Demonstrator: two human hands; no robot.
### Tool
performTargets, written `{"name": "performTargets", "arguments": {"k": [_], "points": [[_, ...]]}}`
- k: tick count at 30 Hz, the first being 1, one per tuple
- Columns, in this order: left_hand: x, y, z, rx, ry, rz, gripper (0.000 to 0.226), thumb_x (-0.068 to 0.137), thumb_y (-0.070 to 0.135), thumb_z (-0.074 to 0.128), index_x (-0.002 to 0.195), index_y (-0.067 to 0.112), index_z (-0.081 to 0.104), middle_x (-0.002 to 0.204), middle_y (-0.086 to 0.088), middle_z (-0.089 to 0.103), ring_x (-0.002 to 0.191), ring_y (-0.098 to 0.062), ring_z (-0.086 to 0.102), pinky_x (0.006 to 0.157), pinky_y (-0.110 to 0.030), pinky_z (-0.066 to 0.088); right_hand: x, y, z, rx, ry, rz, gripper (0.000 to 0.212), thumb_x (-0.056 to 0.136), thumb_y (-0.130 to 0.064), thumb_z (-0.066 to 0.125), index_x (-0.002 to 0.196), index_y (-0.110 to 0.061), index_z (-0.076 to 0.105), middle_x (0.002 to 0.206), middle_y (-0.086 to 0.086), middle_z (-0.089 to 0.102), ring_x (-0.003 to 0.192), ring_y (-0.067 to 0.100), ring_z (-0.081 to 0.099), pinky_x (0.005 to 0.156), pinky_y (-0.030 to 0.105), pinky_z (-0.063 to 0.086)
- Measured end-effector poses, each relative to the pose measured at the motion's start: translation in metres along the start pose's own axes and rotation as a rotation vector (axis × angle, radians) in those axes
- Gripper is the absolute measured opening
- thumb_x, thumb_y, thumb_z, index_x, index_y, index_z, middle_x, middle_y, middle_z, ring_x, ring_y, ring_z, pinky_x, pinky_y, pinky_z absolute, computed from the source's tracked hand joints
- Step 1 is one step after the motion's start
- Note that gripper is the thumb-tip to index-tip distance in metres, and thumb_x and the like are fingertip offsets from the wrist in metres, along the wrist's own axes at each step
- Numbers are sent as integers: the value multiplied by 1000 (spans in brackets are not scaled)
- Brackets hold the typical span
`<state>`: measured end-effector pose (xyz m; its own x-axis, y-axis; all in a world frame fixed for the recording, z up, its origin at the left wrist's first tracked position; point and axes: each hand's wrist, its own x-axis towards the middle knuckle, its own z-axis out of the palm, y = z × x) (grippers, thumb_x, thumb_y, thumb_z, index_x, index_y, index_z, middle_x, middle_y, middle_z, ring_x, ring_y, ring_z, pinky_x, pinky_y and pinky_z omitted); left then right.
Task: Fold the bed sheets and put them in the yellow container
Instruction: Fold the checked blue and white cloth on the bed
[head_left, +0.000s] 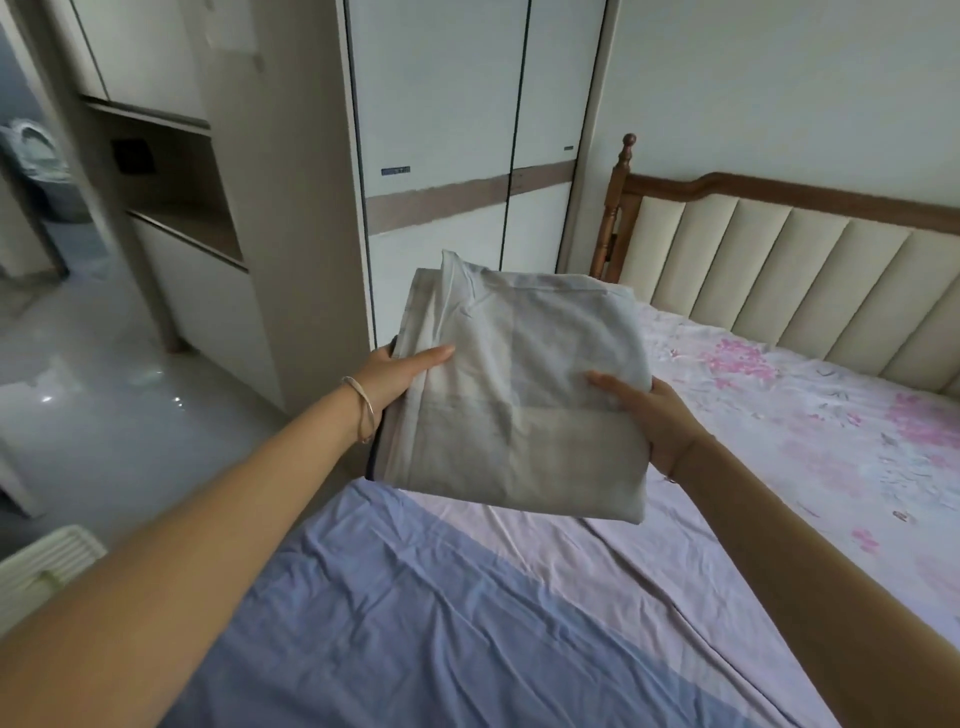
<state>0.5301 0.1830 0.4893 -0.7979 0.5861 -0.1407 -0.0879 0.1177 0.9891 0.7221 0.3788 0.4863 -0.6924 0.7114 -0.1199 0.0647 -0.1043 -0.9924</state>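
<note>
A folded grey bed sheet (519, 395) is held up in the air above the bed. My left hand (400, 376) grips its left edge, thumb on top and fingers hidden underneath. My right hand (649, 415) grips its right edge the same way, thumb lying on the cloth. A blue and pale pink sheet (467, 613) lies spread flat on the bed below. At the lower left edge a pale slatted container (47, 566) shows only its corner.
A floral sheet (805, 431) covers the mattress on the right, against a padded headboard (805, 270) with a wooden post. A tall white wardrobe (467, 130) stands straight ahead. Shelving and a glossy grey floor (104, 395) lie to the left.
</note>
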Motion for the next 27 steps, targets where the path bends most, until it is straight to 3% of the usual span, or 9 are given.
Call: {"name": "performTargets", "arguments": {"k": [5,9,13,16,17,20,24,27], "points": [[24,-31,-46,28,56,-80,88,48,56,85,120,12,58,110,-5,67,100,-22,64,94,-41,50,26,29,49,-43,-6,27,35,74,-27,78,102,-9,68,96,8,72,82,24,69,65,32,56],[60,-36,-91,58,48,-95,89,46,58,84,117,12,59,109,-5,67,100,-24,64,94,-42,50,47,40,99,-65,27,23,36,74,-28,78,103,-9,67,94,7,72,80,22,68,63,31,56],[114,-34,-139,108,14,-71,89,52,58,83,119,8,54,113,-4,64,104,-21,61,96,-40,47,74,46,153,-85,105,-1,39,74,-27,78,105,-6,67,96,10,71,84,25,69,72,35,58],[160,-25,-175,153,-54,-43,114,32,72,81,125,11,53,119,-4,62,108,-22,59,98,-41,46,89,45,196,-59,180,-3,39,72,-28,80,102,-6,68,93,9,72,82,24,69,70,35,58],[175,-18,-187,166,-91,-31,113,33,72,81,125,12,52,119,-4,61,109,-22,59,99,-40,46,93,42,212,-43,208,2,34,73,-27,79,99,-7,68,90,8,72,79,22,69,68,34,59],[198,4,-204,170,-157,-1,87,57,59,79,123,10,52,117,-3,60,110,-21,56,95,-33,43,101,33,241,7,256,18,22,75,-24,78,89,-11,68,85,7,72,75,21,69,65,32,60],[228,34,-208,155,-246,82,33,72,42,75,91,22,57,91,6,61,87,-9,58,86,-25,43,120,1,256,10,318,-24,17,74,-22,79,75,-12,65,81,8,71,67,20,68,59,29,58],[245,42,-196,126,-245,112,21,77,36,74,84,22,59,83,7,63,77,-5,59,56,-10,45,140,-14,250,6,340,-56,19,74,-23,79,72,-14,63,78,5,70,66,18,67,54,24,56]]}}
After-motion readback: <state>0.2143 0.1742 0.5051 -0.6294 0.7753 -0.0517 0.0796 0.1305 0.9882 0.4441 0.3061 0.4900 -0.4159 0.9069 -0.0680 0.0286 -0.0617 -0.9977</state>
